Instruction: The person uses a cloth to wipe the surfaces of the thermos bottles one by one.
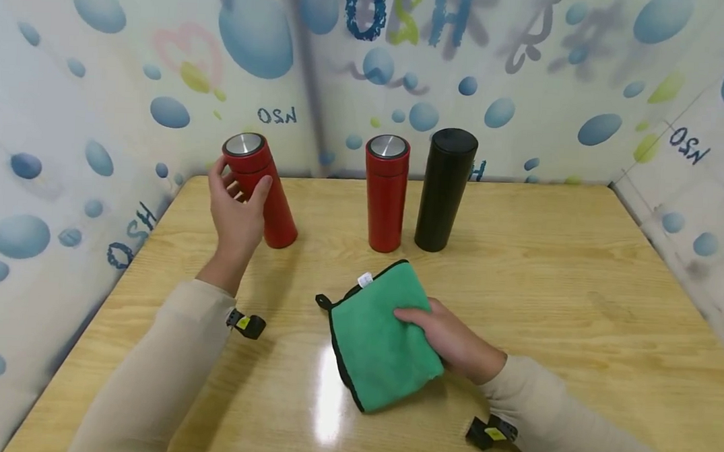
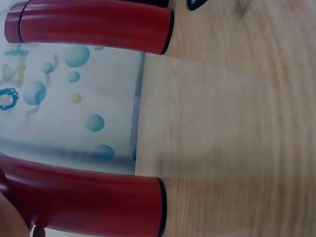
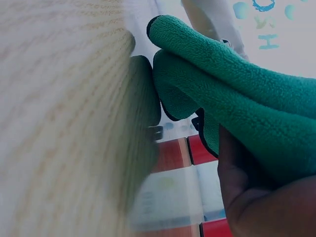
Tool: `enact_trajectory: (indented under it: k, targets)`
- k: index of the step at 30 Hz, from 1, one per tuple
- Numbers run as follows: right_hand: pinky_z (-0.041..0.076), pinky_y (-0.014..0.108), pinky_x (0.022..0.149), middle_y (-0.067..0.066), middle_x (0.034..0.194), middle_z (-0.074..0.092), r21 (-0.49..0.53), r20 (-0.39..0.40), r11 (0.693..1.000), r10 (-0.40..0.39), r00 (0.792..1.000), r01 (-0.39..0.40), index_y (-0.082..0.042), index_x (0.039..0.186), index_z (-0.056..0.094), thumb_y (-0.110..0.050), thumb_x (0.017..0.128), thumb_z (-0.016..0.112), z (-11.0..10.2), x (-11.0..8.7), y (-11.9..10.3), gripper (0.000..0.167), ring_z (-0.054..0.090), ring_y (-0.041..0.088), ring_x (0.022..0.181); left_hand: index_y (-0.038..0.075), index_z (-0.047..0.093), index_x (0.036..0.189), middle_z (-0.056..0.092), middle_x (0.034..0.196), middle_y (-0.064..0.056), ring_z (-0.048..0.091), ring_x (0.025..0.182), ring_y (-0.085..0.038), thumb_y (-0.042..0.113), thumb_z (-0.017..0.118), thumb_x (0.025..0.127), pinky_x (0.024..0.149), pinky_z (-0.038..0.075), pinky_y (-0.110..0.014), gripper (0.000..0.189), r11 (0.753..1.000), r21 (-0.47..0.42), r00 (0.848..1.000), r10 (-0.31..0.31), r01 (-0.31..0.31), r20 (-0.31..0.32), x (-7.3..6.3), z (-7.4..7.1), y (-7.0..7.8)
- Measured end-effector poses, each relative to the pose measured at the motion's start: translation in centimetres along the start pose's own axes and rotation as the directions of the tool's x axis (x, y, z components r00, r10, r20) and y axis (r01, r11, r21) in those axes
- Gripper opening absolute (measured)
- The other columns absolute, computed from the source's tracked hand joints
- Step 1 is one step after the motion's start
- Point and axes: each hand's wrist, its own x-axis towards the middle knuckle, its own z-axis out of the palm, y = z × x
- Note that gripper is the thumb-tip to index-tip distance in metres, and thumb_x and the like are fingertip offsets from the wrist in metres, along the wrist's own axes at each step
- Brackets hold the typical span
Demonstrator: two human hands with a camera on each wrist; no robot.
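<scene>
On the left of the table stands a red thermos bottle (image 1: 278,209) with a silver-topped lid. My left hand (image 1: 236,210) grips it near the top, thumb on the near side; the left wrist view shows the lower part of this bottle (image 2: 98,205). My right hand (image 1: 460,341) holds a folded green towel (image 1: 381,341) with black edging, a loop and a white tag, thumb on top of it. Seen from the right wrist, the towel's folds (image 3: 222,84) hang close over the table, with the fingers (image 3: 232,168) underneath.
A second red thermos bottle (image 1: 386,200) stands upright at the back middle, beside a black bottle (image 1: 445,192). Behind the wooden table (image 1: 554,261) rises a wall (image 1: 523,145) patterned with blue ovals. Each wrist carries a small black camera (image 1: 250,325).
</scene>
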Motion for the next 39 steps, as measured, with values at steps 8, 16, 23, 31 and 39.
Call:
enact_trajectory:
  k: [8,16,23,31,39]
  targets:
    - [0.055,0.031,0.090,0.007,0.120,0.061,0.002,-0.101,1.000,-0.023,0.995,0.024,0.001,0.141,0.039,-0.030,0.104,0.048,0.0,0.1,-0.1,0.049,0.065,0.012,0.102,0.028,0.035,0.150,0.051,0.140,-0.005,0.049,0.124,-0.019,0.028,0.074,0.091,0.102,0.043,-0.036,0.070,0.987,-0.021,0.987,0.159,-0.159,0.006,-2.6,0.4,-0.8]
    - [0.053,0.029,0.092,0.006,0.126,0.056,0.059,-0.264,0.997,-0.035,0.964,0.052,-0.004,0.144,0.037,-0.029,0.105,0.046,0.3,0.1,-0.4,0.046,0.061,0.011,0.107,0.021,0.038,0.149,0.055,0.138,-0.004,0.051,0.124,-0.019,0.023,0.074,0.091,0.100,0.044,-0.037,0.069,0.956,-0.086,0.953,0.288,-0.280,0.099,-6.4,1.4,-0.2]
    - [0.055,0.028,0.091,-0.001,0.115,0.058,0.112,-0.373,0.981,-0.106,0.922,0.158,-0.004,0.137,0.039,-0.025,0.106,0.044,0.9,0.4,-0.6,0.037,0.063,0.009,0.103,0.017,0.041,0.147,0.057,0.135,-0.006,0.054,0.122,-0.019,0.009,0.076,0.088,0.101,0.045,-0.038,0.069,0.931,-0.144,0.920,0.356,-0.335,0.166,-9.5,2.2,0.6]
    - [0.054,0.028,0.093,-0.003,0.115,0.058,0.128,-0.461,0.964,-0.151,0.874,0.234,-0.007,0.134,0.041,-0.022,0.106,0.045,1.3,0.3,-0.6,0.033,0.063,0.009,0.105,0.015,0.040,0.149,0.058,0.133,-0.008,0.057,0.120,-0.019,0.009,0.077,0.086,0.101,0.048,-0.039,0.074,0.912,-0.218,0.866,0.400,-0.346,0.299,-12.2,2.8,2.3]
    - [0.054,0.030,0.093,0.003,0.122,0.057,0.051,-0.483,0.962,-0.212,0.850,0.269,-0.004,0.136,0.043,-0.023,0.106,0.044,1.9,-0.1,-0.8,0.036,0.062,0.011,0.109,0.019,0.042,0.148,0.058,0.134,-0.004,0.056,0.122,-0.018,0.015,0.082,0.083,0.103,0.049,-0.046,0.076,0.937,-0.211,0.809,0.347,-0.278,0.476,-14.1,4.2,2.6]
